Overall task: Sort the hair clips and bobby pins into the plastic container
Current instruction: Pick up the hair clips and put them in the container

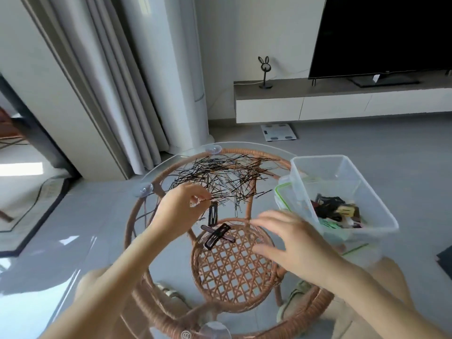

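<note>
The left hand [182, 211] had thumb and forefinger closed in a pinch at the near edge of the bobby pins [220, 174], apparently on a few of them. Whether the black snap clip [212, 215] standing just under the fingertips was caught in that pinch could not be told. The right hand [291, 241] hovered released over the glass counter [102, 241], fingers spread and blurred, holding nothing.

Just below the left hand's fingertips lay two crossed clips [216, 235], a brown bar clip and a black snap clip. The rest of the bobby pins sprawled in a tangled heap across the far half of the counter. The plastic container [342, 167] stood at the right edge, already holding a jumble of hair clips [335, 211], with its green-rimmed lid [281, 192] tucked against its near-left side.

The likeliest trouble was the tangle. Lifting a pinch of pins would probably drag interlocked neighbours along, and these could drop off on the way to the container. The glass looked slick, so a stray sweep of the right hand might skate loose pins or the crossed clips toward the rim and onto the floor, where thin black pins would be hard to find. The container sat near the counter's edge, so a hard knock from a hurried hand could shift it outward. A thin pinch on smooth wire pins might also simply slip.
</note>
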`<act>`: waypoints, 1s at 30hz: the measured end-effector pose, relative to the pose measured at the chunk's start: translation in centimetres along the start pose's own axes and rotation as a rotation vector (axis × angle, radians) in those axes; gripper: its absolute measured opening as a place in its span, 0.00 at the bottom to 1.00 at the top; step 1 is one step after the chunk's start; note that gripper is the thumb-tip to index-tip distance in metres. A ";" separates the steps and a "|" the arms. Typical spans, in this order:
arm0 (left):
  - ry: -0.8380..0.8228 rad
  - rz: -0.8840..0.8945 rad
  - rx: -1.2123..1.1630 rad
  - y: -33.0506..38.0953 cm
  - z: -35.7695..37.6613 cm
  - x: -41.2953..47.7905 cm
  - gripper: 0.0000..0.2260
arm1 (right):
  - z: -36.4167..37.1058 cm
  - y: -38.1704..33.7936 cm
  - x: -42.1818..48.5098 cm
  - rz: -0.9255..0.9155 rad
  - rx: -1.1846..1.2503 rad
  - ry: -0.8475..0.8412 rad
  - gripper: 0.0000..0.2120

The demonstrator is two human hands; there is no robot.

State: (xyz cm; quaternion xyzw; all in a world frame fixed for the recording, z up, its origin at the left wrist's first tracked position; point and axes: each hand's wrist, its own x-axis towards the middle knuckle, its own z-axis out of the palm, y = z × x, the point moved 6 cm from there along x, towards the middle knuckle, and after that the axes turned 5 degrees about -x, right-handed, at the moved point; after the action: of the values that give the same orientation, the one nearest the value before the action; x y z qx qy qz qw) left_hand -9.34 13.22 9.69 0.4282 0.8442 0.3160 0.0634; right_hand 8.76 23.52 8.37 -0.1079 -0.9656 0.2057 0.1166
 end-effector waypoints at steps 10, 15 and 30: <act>0.029 -0.064 0.154 -4.2 2.7 -4.6 0.16 | 9.4 -3.3 7.7 0.004 -0.397 -0.075 0.27; 0.078 -0.031 0.127 -3.3 2.4 -2.8 0.14 | 10.2 -5.2 6.3 -0.167 -0.759 -0.080 0.12; 0.120 0.056 0.094 -2.9 1.3 -3.2 0.10 | 9.6 -4.1 4.5 -0.387 -0.877 0.275 0.17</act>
State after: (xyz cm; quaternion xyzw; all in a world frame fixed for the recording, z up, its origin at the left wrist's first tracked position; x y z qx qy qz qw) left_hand -8.80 10.12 6.49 0.4345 0.8481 0.3027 -0.0166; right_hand 1.18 17.41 2.37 0.0086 -0.9393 -0.2612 0.2225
